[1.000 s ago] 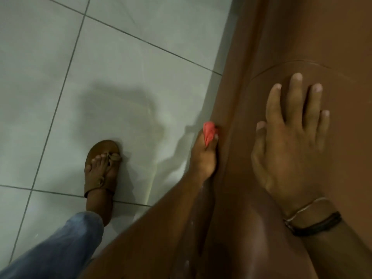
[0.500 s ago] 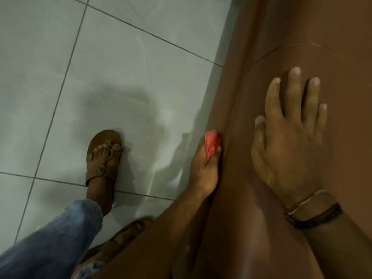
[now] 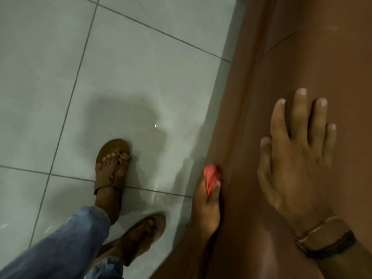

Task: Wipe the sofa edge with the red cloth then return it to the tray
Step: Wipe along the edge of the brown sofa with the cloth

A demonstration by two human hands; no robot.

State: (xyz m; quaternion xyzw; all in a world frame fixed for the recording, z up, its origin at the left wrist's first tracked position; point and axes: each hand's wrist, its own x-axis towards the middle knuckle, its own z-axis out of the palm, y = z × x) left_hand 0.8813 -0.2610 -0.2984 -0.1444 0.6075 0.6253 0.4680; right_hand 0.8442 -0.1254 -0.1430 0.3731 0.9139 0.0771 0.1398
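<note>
Red cloth (image 3: pixel 211 178) pinched in left hand (image 3: pixel 205 206) against sofa edge (image 3: pixel 231 137), right hand (image 3: pixel 296 158) flat, sandalled feet (image 3: pixel 112 168) beside

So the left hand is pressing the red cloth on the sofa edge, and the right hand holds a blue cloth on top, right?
Not quite. In the head view the right hand holds nothing; it lies flat and open on the smooth brown sofa. The left hand does press the small crumpled red cloth against the sofa edge.
</note>
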